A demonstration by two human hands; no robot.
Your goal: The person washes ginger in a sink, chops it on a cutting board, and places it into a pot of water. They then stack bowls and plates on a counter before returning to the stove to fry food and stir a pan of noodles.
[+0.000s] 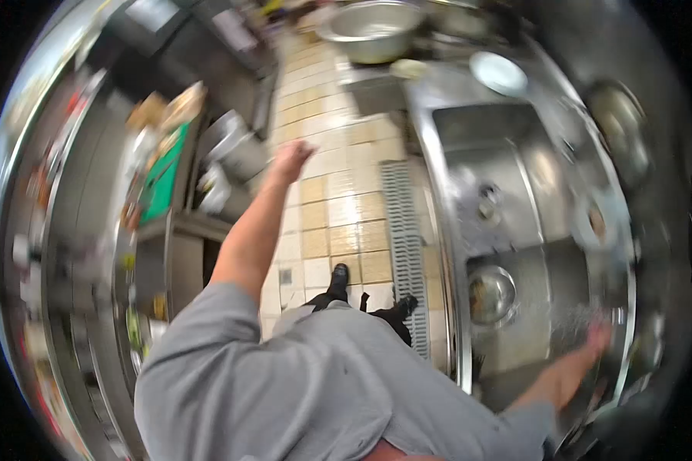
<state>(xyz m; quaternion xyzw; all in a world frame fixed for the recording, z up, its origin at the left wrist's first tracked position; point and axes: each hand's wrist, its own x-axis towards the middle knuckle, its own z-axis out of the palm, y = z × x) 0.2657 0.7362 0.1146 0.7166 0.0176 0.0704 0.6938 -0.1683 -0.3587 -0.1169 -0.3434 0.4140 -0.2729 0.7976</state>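
My left hand [292, 159] is stretched out over the tiled floor, fingers curled into a loose fist, and no object shows in it. On the other side, my right hand [597, 338] is beside the faucet [618, 316] at the sink's far wall. Motion smears its fingers, so their grip cannot be made out. A blurred spray of water spreads from the faucet across the near sink basin [515, 361]. In that basin sits a round metal bowl [494, 296] with some brownish bits inside.
A second sink basin [477, 127] adjoins it, with a white plate [498, 73] on the ledge beyond. A large metal basin [373, 31] stands farther back. A floor drain grate [404, 246] runs along the sink. Left are a green board [164, 180] and a bin [234, 146].
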